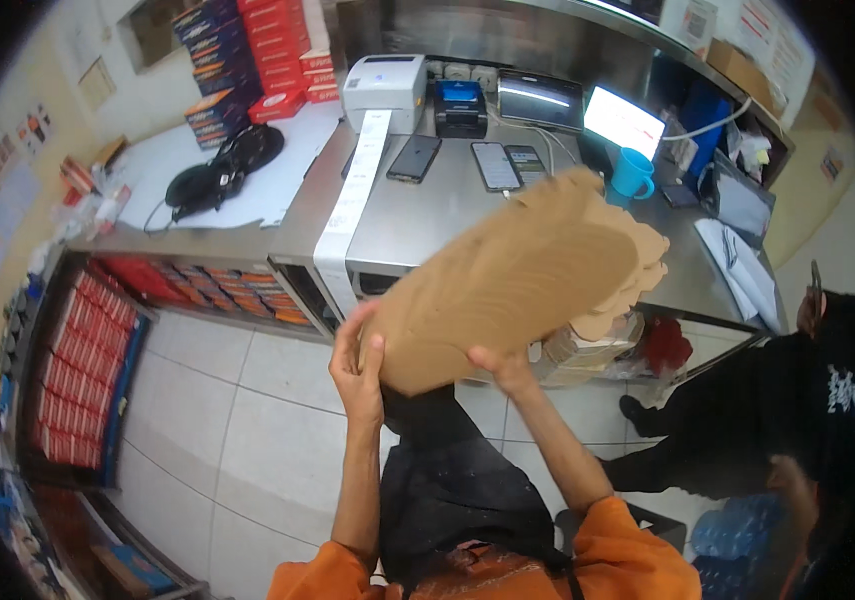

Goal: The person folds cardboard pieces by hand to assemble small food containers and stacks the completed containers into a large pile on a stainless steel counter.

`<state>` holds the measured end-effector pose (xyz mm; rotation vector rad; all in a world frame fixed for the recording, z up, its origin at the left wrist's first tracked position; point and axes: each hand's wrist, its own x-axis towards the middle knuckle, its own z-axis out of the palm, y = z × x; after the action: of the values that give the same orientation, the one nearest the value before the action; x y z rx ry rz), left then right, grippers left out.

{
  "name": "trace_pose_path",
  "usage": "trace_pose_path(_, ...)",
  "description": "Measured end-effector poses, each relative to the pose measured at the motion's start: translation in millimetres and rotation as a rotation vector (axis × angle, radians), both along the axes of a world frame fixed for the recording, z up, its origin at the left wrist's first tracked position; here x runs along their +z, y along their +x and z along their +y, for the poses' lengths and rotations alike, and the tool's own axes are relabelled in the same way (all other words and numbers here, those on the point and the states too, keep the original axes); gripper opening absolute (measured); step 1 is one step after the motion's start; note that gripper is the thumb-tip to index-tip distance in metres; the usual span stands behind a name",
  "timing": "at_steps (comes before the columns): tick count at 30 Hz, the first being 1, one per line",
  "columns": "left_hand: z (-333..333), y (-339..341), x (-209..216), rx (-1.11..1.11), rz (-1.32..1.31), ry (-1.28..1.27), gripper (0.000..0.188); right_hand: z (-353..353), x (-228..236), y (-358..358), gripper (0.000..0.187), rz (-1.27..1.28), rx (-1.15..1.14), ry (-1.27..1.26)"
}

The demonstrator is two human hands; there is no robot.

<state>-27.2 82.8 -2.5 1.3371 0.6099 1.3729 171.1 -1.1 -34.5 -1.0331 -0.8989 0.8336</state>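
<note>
A stack of flat brown cardboard sheets (502, 275) is held tilted in front of me, above the counter's near edge. Its outline is rounded, with scalloped edges showing at the far right end. My left hand (357, 370) grips the near left end, thumb on the face and fingers round the edge. Along the near lower edge, my right hand (500, 368) clasps the stack with its thumb on top; its other fingers are hidden underneath. A long white paper strip (352, 210) hangs over the counter edge just beyond my left hand.
On the metal counter (437, 220) stand a white label printer (385, 88), a small black printer (460, 108), several phones, a tablet (539, 100), a lit screen (622, 120) and a blue mug (632, 172). Another person (777, 400) stands at right. Shelves of red boxes (87, 370) are at left.
</note>
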Motion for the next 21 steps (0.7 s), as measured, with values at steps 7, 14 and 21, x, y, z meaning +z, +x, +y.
trace_pose_path(7, -4, 12, -4, 0.110, 0.019, -0.039, 0.053, 112, 108, 79, 0.120, -0.638, -0.395, 0.065)
trace_pose_path(14, -20, 1, -45, -0.108, 0.160, -0.101, 0.044, 112, 92, 143, 0.110, -1.052, -0.472, -0.224)
trace_pose_path(21, -20, -22, -85, -0.088, 0.105, -0.310, 0.023, 46, 65, 217, 0.059, -1.144, -0.346, -0.775)
